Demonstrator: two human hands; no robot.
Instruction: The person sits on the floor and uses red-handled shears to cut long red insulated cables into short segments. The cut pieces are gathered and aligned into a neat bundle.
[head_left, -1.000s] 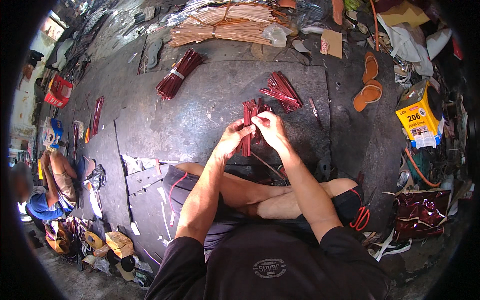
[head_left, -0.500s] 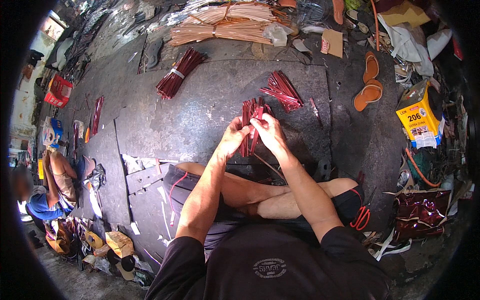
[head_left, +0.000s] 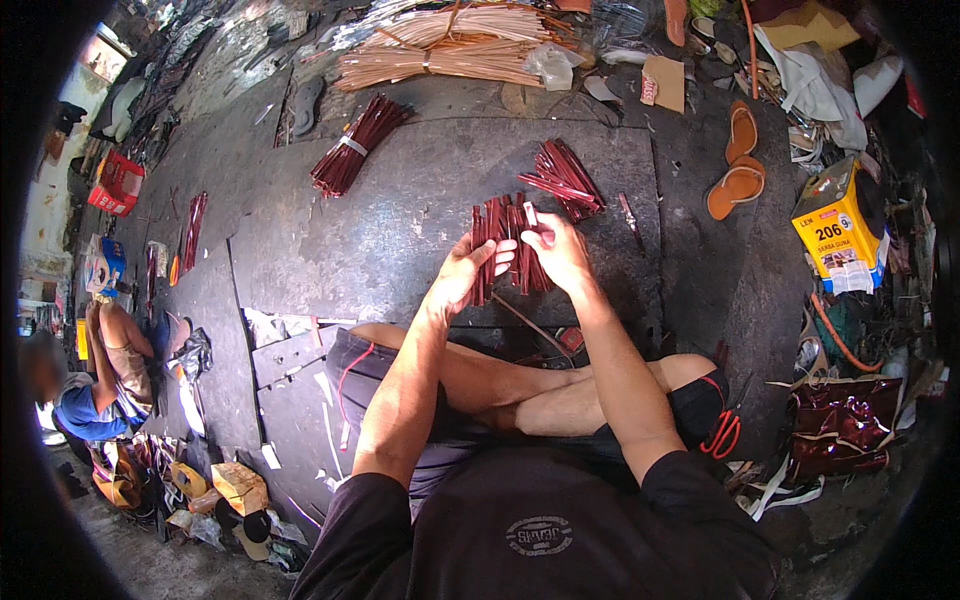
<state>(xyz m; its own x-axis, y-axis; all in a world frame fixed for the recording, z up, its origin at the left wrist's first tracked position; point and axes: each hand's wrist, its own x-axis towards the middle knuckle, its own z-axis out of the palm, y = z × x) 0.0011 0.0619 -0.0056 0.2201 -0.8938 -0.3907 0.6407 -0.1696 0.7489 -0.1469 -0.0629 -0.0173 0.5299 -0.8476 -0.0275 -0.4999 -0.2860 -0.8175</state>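
Dark red glossy strips (head_left: 497, 222) stand in a loose, upright bunch between my two hands, in front of my crossed legs. My left hand (head_left: 463, 274) is closed round the left part of the bunch, its fingertips showing across the strips. Closed on the right part, my right hand (head_left: 560, 252) has a small pale piece (head_left: 530, 213) at its fingertips; whether it is a strip's end or a separate band I cannot tell. Just beyond lies a loose pile of similar strips (head_left: 568, 178). Farther left is a thick bundle of them (head_left: 360, 146), bound with a pale band.
Pale sticks (head_left: 440, 65) lie in tied bundles at the far side. Orange sandals (head_left: 737, 188) and a yellow can (head_left: 838, 228) are to the right. Red-handled scissors (head_left: 722, 435) rest by my right knee. Another person (head_left: 95, 395) sits at the far left.
The strips in my hands are spread wider. My right hand has shifted slightly right, and a pale piece now shows at its fingertips.
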